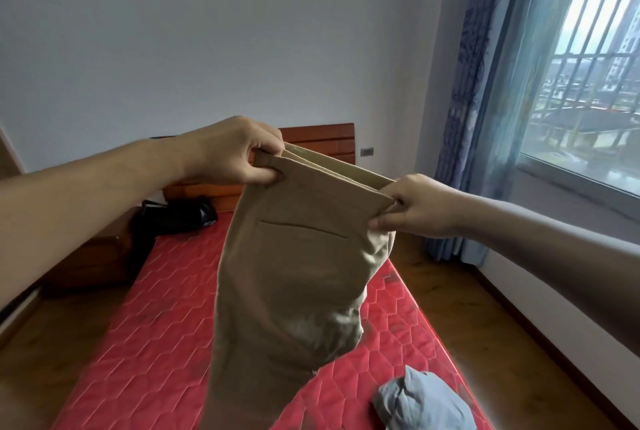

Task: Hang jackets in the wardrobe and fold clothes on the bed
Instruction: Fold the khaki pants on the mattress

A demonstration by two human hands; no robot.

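The tan trousers (291, 277) hang lengthwise, waistband up and legs dropping toward the near edge, held in the air over the red mattress (145, 325). A welt pocket slit faces the viewer. The left hand (235, 152) pinches the waistband's left end, the right hand (415, 204) its right end. A crumpled grey-blue garment (422, 398) lies near right on the mattress
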